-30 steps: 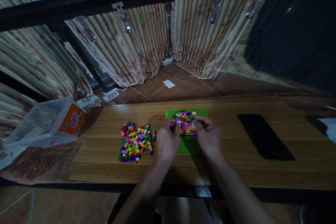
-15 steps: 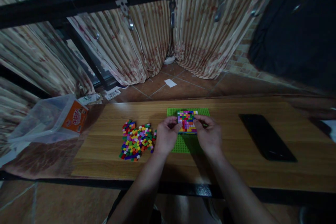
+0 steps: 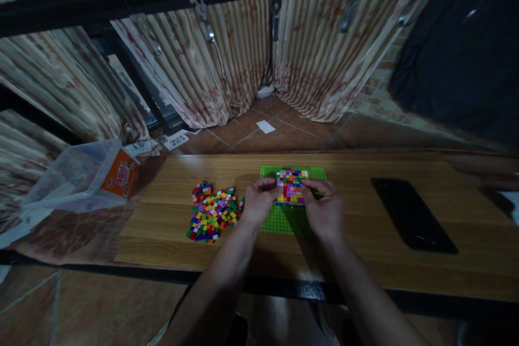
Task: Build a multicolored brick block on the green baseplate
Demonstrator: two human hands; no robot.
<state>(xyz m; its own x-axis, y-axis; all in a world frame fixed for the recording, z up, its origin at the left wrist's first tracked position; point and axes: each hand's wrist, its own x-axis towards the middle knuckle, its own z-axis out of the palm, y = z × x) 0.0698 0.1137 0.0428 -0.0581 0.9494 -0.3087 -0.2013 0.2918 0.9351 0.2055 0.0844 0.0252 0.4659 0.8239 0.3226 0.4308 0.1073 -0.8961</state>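
A green baseplate (image 3: 279, 220) lies on the wooden table (image 3: 365, 248). On it sits a square block of small multicoloured bricks (image 3: 291, 185). My left hand (image 3: 258, 204) pinches the block's left edge with curled fingers. At the block's right edge, my right hand (image 3: 323, 207) is closed on it in the same way. A loose heap of coloured bricks (image 3: 211, 212) lies just left of my left hand.
A black phone (image 3: 412, 214) lies flat on the table to the right. A clear plastic bag with an orange label (image 3: 87, 175) rests off the table's left end. Striped curtains hang behind, and a dark rail crosses the top.
The view has shifted slightly, so everything sits a little further right. Both hands stay on the brick block's edges with little movement.
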